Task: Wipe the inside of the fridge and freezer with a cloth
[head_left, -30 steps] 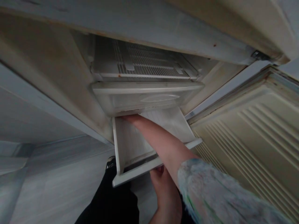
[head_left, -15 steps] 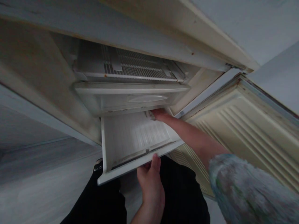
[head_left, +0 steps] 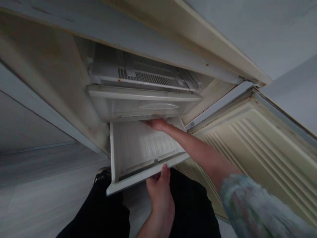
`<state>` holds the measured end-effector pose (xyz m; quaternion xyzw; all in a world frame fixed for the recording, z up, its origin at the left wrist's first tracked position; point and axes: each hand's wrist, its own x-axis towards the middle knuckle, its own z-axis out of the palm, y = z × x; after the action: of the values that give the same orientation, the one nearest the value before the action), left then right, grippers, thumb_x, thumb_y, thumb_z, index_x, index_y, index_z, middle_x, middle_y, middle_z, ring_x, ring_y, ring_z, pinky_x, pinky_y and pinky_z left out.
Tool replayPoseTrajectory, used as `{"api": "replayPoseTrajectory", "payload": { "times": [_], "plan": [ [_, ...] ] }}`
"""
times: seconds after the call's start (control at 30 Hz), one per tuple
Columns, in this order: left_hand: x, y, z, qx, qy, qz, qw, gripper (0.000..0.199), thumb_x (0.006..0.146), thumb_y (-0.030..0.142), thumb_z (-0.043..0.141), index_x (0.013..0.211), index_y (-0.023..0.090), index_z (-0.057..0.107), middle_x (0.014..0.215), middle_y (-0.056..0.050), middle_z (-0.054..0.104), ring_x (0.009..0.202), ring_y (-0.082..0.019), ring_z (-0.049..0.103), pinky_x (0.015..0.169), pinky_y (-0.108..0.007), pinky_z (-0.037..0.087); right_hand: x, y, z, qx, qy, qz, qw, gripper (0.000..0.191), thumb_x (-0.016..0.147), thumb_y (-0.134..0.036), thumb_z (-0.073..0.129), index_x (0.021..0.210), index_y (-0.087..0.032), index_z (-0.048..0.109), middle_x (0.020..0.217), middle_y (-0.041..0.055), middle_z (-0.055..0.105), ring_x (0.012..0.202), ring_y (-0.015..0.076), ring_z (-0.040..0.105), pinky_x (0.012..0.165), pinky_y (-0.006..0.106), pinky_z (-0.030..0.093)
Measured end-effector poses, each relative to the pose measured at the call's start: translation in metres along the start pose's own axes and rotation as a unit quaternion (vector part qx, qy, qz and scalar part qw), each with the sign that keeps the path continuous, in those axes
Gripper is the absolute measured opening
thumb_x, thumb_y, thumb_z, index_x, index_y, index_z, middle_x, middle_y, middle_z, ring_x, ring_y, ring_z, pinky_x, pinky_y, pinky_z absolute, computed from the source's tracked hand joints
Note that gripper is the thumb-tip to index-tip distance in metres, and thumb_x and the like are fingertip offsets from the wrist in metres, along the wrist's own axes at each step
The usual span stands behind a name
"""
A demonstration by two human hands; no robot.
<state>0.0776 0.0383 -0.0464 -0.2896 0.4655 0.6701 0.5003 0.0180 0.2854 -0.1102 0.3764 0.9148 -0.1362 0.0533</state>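
A white freezer drawer [head_left: 138,138] with a ribbed floor is pulled partway out of an open freezer. My left hand [head_left: 159,188] grips the middle of its front edge, thumb on top and fingers curled underneath. My right hand [head_left: 158,124] reaches inside toward the back of the drawer, low over the floor, just below the front of the drawer above. Its fingertips are partly hidden there. The pale crumpled cloth seen under that hand half a second ago is now out of sight beneath it.
A second, closed drawer [head_left: 148,102] with an oval handle recess sits directly above. Over it is a slatted shelf [head_left: 153,74]. The freezer door [head_left: 267,138] stands open on the right, close to my right forearm. My legs [head_left: 99,208] are below the drawer.
My right hand has moved left along the back of the drawer, from its right corner toward the middle. My left hand keeps its hold on the front edge. The view has shifted slightly.
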Motion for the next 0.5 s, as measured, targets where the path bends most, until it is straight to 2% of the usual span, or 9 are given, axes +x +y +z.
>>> {"api": "replayPoseTrajectory", "payload": {
  "times": [0.1, 0.2, 0.3, 0.37, 0.43, 0.47, 0.5],
  "plan": [
    [0.002, -0.002, -0.001, 0.012, -0.001, 0.009, 1.0, 0.017, 0.086, 0.0, 0.067, 0.098, 0.011, 0.068, 0.091, -0.009, 0.075, 0.082, -0.01, 0.072, 0.079, -0.021, 0.062, 0.04, -0.011, 0.01, 0.034, -0.01, 0.01, 0.999, 0.04, 0.103, -0.033, 0.056, 0.142, -0.026, 0.06, 0.136, 0.0073, 0.067, 0.13, 0.026, 0.059, 0.117, 0.043, 0.041],
    [0.003, -0.004, -0.003, 0.014, -0.011, 0.011, 1.0, 0.022, 0.086, 0.002, 0.07, 0.105, 0.013, 0.067, 0.1, -0.009, 0.076, 0.089, -0.012, 0.073, 0.087, -0.026, 0.062, 0.043, -0.011, 0.02, 0.051, -0.047, -0.005, 0.998, 0.036, 0.101, -0.02, 0.054, 0.135, -0.023, 0.067, 0.131, 0.0065, 0.07, 0.123, 0.023, 0.063, 0.111, 0.035, 0.045],
    [0.002, -0.005, -0.002, 0.012, -0.016, 0.009, 1.0, 0.026, 0.085, 0.004, 0.071, 0.108, 0.015, 0.067, 0.107, -0.01, 0.075, 0.095, -0.015, 0.074, 0.096, -0.034, 0.061, 0.01, -0.014, 0.026, 0.043, -0.12, -0.091, 0.988, 0.026, 0.095, -0.014, 0.061, 0.116, -0.016, 0.076, 0.123, 0.0085, 0.074, 0.116, 0.0219, 0.066, 0.1, 0.028, 0.048],
    [0.0, -0.004, 0.0, 0.012, -0.021, 0.011, 1.0, 0.026, 0.085, 0.005, 0.071, 0.109, 0.017, 0.067, 0.109, -0.009, 0.075, 0.098, -0.016, 0.074, 0.1, -0.037, 0.059, -0.021, -0.021, 0.028, 0.041, -0.206, -0.194, 0.958, 0.02, 0.091, -0.012, 0.065, 0.107, -0.013, 0.077, 0.115, 0.0094, 0.076, 0.109, 0.0198, 0.068, 0.095, 0.025, 0.048],
    [-0.003, -0.003, 0.001, 0.013, -0.022, 0.018, 1.0, 0.026, 0.086, 0.006, 0.071, 0.109, 0.018, 0.068, 0.108, -0.008, 0.075, 0.099, -0.016, 0.073, 0.1, -0.037, 0.059, -0.046, -0.031, 0.027, 0.037, -0.296, -0.274, 0.914, 0.016, 0.088, -0.011, 0.069, 0.102, -0.011, 0.078, 0.105, 0.0085, 0.077, 0.1, 0.0177, 0.069, 0.089, 0.023, 0.048],
    [-0.004, -0.002, 0.002, 0.014, -0.029, 0.025, 0.999, 0.026, 0.086, 0.006, 0.07, 0.109, 0.019, 0.068, 0.109, -0.008, 0.075, 0.1, -0.016, 0.073, 0.1, -0.036, 0.058, -0.051, -0.038, 0.026, 0.032, -0.323, -0.292, 0.9, 0.015, 0.087, -0.011, 0.071, 0.1, -0.011, 0.078, 0.101, 0.008, 0.077, 0.097, 0.0175, 0.07, 0.087, 0.023, 0.049],
    [-0.006, -0.001, 0.003, 0.014, -0.037, 0.032, 0.999, 0.026, 0.087, 0.007, 0.07, 0.109, 0.02, 0.067, 0.109, -0.008, 0.075, 0.101, -0.016, 0.073, 0.1, -0.035, 0.058, -0.052, -0.044, 0.022, 0.027, -0.318, -0.293, 0.901, 0.014, 0.088, -0.011, 0.071, 0.1, -0.011, 0.078, 0.1, 0.0082, 0.077, 0.097, 0.018, 0.07, 0.088, 0.023, 0.049]
  ]
}}
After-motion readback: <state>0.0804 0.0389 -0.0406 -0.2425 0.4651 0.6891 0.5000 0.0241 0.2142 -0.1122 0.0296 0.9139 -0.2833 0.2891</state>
